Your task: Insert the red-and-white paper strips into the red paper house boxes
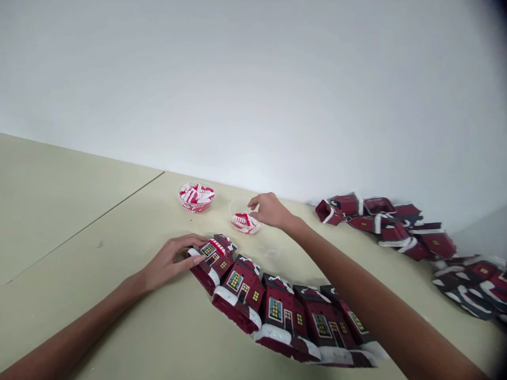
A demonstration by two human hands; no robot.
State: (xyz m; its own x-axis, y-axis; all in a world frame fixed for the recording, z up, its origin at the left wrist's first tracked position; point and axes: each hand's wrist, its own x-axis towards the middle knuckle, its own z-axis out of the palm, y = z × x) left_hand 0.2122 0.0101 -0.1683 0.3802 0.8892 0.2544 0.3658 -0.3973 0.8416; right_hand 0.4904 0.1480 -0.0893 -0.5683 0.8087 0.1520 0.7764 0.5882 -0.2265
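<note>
My left hand grips the end model house of a curved row, its thumb on the front and its fingers at the back edge. This dark red house has painted windows, white snow trim and a red-and-white striped strip under its roof. The neighbouring model house shows no such strip. Over a small clear tub of red-and-white striped pieces, my right hand reaches down with thumb and forefinger apart. Its thumb is close to the pieces; its other fingers are partly hidden.
Farther left stands a second clear tub, heaped with striped pieces. More dark red houses lie jumbled along the wall at right. Several houses of the row are partly behind my right forearm. A seam crosses the pale table.
</note>
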